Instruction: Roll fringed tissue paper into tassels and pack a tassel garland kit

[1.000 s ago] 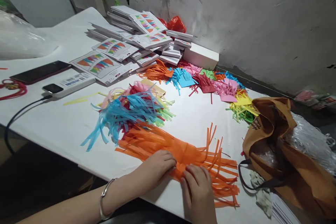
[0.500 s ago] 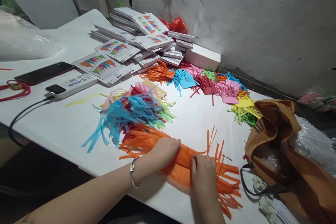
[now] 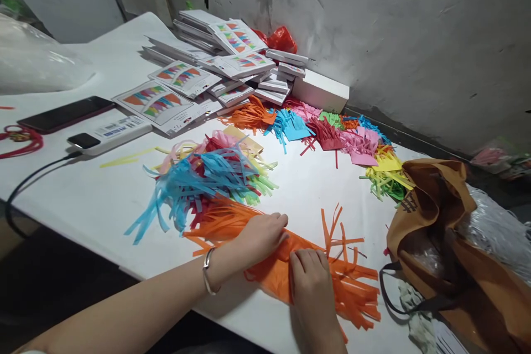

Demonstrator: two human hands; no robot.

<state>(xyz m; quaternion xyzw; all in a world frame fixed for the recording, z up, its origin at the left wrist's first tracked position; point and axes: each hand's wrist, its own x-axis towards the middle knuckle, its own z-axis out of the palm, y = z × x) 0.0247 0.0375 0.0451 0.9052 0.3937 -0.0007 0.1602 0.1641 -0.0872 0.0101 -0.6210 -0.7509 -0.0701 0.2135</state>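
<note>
An orange tissue piece [image 3: 269, 276] with fringed ends lies across the table near its front edge. My left hand [image 3: 265, 235], with a silver bangle at the wrist, has curled fingers gripping the upper middle of the orange tissue. My right hand [image 3: 311, 276] is just to the right, its bent fingers closed on the same tissue. Orange strips [image 3: 359, 287] spread out beyond my right hand. Touching the tissue's left end is a heap of fringed paper [image 3: 207, 171] in blue, red, pink and pale green.
Printed cards [image 3: 157, 105] are stacked at the back beside a white box [image 3: 321, 91]. Coloured fringed bundles [image 3: 327, 133] curve along the right. A brown bag [image 3: 440, 221] stands at the right edge. A phone [image 3: 66, 113] and a cabled white device [image 3: 108, 135] lie left.
My right hand has moved a little left, closer to my left hand. The orange strips at the right have shifted. The view has moved slightly.
</note>
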